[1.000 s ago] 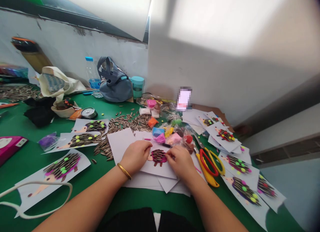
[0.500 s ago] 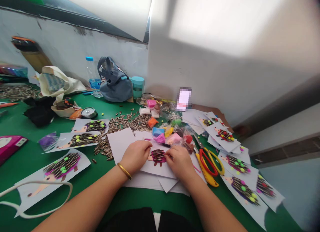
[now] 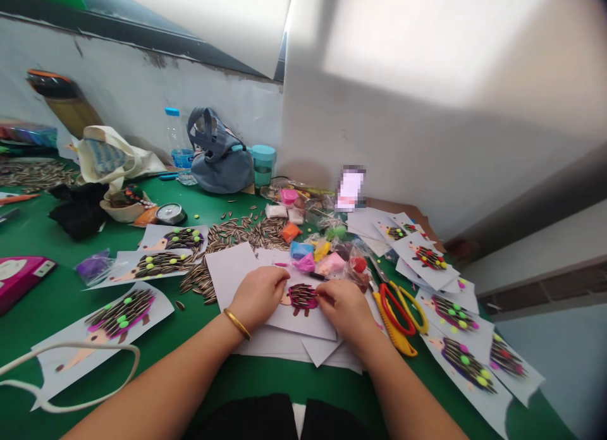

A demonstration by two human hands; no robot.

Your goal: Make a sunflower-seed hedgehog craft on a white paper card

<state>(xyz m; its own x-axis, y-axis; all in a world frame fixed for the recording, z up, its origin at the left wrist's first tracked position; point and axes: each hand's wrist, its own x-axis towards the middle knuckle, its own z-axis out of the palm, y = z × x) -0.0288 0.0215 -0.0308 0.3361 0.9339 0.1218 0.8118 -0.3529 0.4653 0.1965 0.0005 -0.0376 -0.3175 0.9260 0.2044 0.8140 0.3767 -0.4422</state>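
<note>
The right hand's (image 3: 347, 310) fingertips press together at the right edge of one paper hedgehog (image 3: 302, 296), the left hand's (image 3: 258, 294) by its head; whether either grips anything, I cannot tell. Leftward lie three hedgehog pictures (image 3: 124, 317); behind, one blue bag (image 3: 222, 168).

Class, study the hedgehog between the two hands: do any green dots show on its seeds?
No, the hedgehog between the left hand and right hand shows dark seeds on its magenta back without green dots.

Magenta hedgehog (image 3: 310, 305) w/ dark seed spines (image 3: 301, 293), brn feet, snout L, flat on wht paper (image 3: 303, 325)
</note>
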